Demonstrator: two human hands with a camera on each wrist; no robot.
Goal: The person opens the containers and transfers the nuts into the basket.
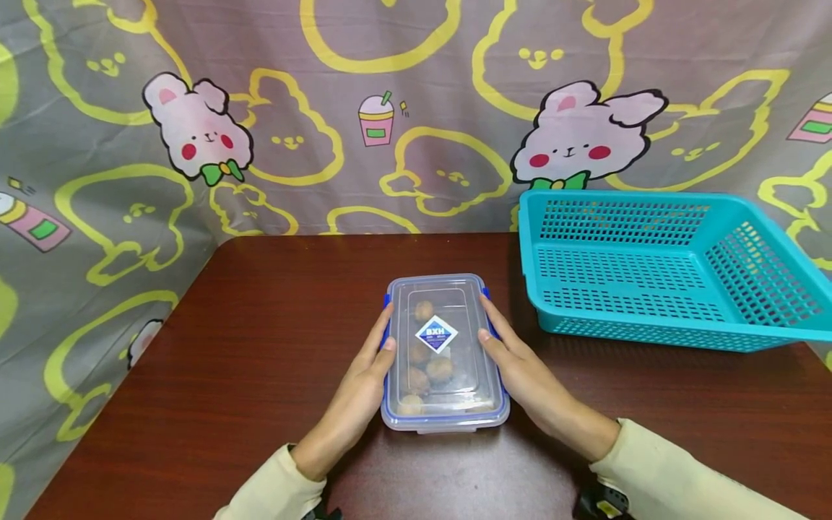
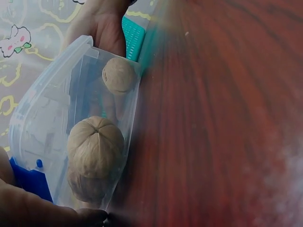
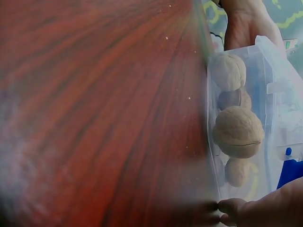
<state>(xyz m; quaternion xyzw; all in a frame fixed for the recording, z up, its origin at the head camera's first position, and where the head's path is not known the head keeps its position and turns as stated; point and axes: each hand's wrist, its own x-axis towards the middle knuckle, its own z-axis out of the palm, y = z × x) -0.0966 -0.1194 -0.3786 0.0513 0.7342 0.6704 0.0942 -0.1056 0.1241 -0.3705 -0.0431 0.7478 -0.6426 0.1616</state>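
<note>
A clear plastic food storage box (image 1: 464,393) with a blue-edged lid and blue side latches lies lengthwise before me on the table. Several walnuts (image 2: 96,146) show through its walls, loose on the bottom. A white and blue diamond label (image 1: 437,334) marks the lid. My left hand (image 1: 364,375) holds the box's left side, thumb at the lid's rim and fingers along the wall. From the opposite side my right hand (image 1: 529,372) grips it the same way. In the right wrist view, fingertips (image 3: 232,208) reach the lower wall by the tabletop.
A turquoise perforated plastic basket (image 1: 650,334) stands on the table to the right, beyond my right hand. Behind the dark reddish wooden table (image 1: 273,318) hangs a cartoon-printed curtain (image 1: 416,87), which also runs down the left side.
</note>
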